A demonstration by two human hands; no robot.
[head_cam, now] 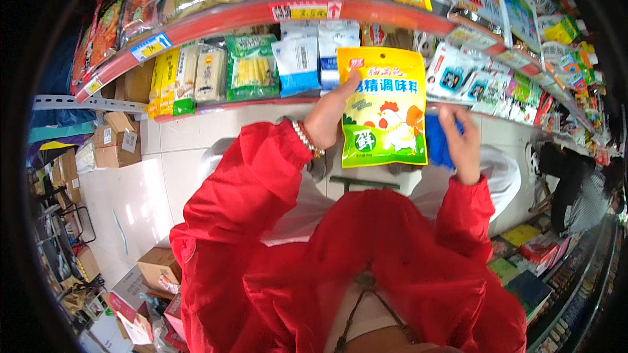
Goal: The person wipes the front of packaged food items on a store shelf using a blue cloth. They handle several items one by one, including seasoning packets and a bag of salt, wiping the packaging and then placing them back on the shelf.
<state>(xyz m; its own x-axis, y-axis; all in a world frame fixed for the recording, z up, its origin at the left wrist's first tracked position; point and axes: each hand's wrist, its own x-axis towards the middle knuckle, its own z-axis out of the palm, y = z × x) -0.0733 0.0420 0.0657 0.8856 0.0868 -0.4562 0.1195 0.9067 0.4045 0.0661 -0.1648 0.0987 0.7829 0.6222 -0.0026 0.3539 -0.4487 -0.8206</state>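
Observation:
My left hand (329, 116) grips a yellow and green packet of chicken seasoning (382, 108) by its left side, thumb on the front. The packet is upright, with a cartoon hen and printed writing facing me and a hang hole at its top. To the right of the packet, my right hand (463, 144) holds a bunched blue cloth (438, 141); the packet may hide part of it. Behind the packet, the lower shelf bears white and blue packets (297, 64), a green bag of yellow sticks (252, 68) and white pouches (451, 76).
The upper shelf's red edge (216, 22) with price tags curves across, just above the packet. Cardboard boxes (117, 139) stand on the tiled floor at left, with more boxes (159, 267) lower left. Another person (579, 201) is low at the right, near stacked goods (537, 250).

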